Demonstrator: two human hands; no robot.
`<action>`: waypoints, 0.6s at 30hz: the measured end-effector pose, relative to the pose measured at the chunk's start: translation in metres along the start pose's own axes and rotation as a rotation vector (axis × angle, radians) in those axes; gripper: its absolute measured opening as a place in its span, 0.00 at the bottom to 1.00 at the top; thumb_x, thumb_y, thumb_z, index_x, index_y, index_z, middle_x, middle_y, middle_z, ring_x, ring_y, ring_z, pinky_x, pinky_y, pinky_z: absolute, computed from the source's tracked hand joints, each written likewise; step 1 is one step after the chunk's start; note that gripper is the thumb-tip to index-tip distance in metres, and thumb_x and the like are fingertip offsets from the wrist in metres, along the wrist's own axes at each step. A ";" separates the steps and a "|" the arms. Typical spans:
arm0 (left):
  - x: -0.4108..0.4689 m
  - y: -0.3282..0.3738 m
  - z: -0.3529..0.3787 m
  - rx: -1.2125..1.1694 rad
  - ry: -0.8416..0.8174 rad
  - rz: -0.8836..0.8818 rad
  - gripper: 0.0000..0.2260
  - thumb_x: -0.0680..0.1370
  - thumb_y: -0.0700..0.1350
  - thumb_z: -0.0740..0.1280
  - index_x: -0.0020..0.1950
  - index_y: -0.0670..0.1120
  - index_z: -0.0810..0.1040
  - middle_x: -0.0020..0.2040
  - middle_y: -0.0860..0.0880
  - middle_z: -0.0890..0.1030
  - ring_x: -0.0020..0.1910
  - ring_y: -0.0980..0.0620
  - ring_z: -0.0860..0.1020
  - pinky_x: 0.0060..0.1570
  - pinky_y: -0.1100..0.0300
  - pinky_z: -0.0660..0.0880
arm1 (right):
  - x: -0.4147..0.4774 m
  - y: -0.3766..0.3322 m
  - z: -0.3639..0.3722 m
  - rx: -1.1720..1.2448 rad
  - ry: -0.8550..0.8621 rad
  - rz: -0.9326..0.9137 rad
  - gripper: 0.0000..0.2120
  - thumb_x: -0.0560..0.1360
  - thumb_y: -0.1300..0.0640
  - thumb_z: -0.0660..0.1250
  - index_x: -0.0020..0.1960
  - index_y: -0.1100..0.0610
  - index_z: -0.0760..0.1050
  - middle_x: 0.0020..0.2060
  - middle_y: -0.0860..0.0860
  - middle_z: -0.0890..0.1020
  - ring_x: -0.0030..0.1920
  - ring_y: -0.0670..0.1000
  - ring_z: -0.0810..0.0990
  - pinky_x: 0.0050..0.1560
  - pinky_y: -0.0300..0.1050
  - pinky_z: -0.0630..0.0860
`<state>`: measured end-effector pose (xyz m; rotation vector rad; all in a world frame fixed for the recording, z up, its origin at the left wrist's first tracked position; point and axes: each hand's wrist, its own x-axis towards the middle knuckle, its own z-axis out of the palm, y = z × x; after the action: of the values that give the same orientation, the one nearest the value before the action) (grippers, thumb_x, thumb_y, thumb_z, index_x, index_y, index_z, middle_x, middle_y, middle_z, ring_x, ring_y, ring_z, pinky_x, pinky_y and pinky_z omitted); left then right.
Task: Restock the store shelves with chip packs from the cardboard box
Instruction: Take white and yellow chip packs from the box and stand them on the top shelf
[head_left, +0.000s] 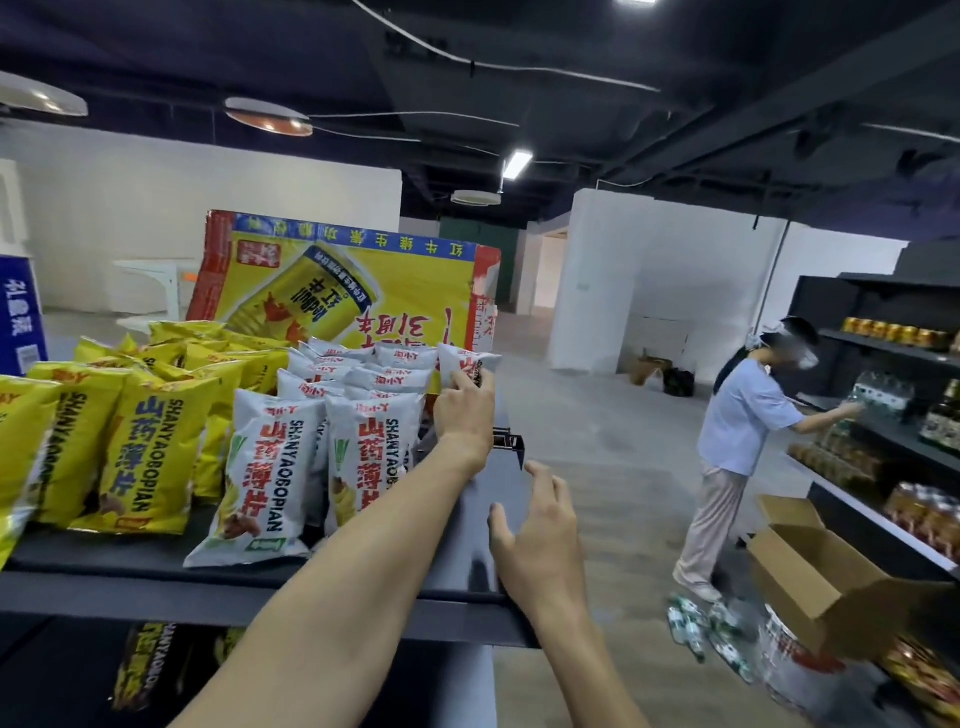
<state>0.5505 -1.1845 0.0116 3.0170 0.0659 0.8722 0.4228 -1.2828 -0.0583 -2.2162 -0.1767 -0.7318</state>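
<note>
Head view records the placing step in hand. The left hand, at about twelve o'clock of frame centre, grips a white chip pack, fingers curled round its lower part. It holds the pack upright at the back right corner of the shelf, at roughly one o'clock of the white packs already standing there. The right hand, at five o'clock of the left, holds nothing; its fingers are spread and relaxed, and it hovers just off the shelf's right end. Yellow packs fill the deck at nine o'clock of the white block, and a printed carton stands behind both at twelve o'clock. An open cardboard box sits tilted at four o'clock of the frame, beside a dark shelving unit; its contents cannot be seen. Another person works at that unit, at three o'clock. Whether the held pack's base rests on the deck cannot be told, as the hand covers it. Judgement: this deck is largely filled. The next move calls for seating the pack upright in line with its row and releasing it without tipping its neighbours. After that, a turn toward the box at four o'clock for the next pack.
</note>
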 end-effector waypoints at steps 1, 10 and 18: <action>0.001 0.002 0.004 0.000 -0.008 -0.001 0.33 0.72 0.35 0.70 0.74 0.45 0.59 0.61 0.37 0.71 0.52 0.41 0.79 0.45 0.54 0.76 | 0.002 0.001 0.001 -0.002 -0.003 0.005 0.27 0.75 0.55 0.68 0.72 0.55 0.66 0.68 0.50 0.70 0.64 0.52 0.73 0.59 0.43 0.70; 0.001 0.004 0.031 -0.077 -0.041 -0.061 0.32 0.70 0.39 0.77 0.68 0.47 0.63 0.70 0.33 0.62 0.52 0.40 0.78 0.45 0.52 0.79 | 0.012 0.012 0.000 -0.075 -0.031 0.018 0.26 0.77 0.53 0.66 0.73 0.53 0.64 0.68 0.49 0.68 0.63 0.53 0.74 0.56 0.43 0.70; 0.003 0.001 0.041 -0.015 0.026 -0.039 0.29 0.72 0.38 0.73 0.69 0.43 0.64 0.64 0.38 0.68 0.55 0.41 0.76 0.45 0.53 0.78 | 0.008 0.013 -0.008 -0.049 -0.042 0.013 0.25 0.77 0.52 0.66 0.72 0.51 0.64 0.66 0.48 0.69 0.62 0.51 0.73 0.56 0.41 0.69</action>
<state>0.5749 -1.1845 -0.0216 2.9797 0.1171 0.9052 0.4302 -1.2987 -0.0579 -2.2782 -0.1675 -0.6891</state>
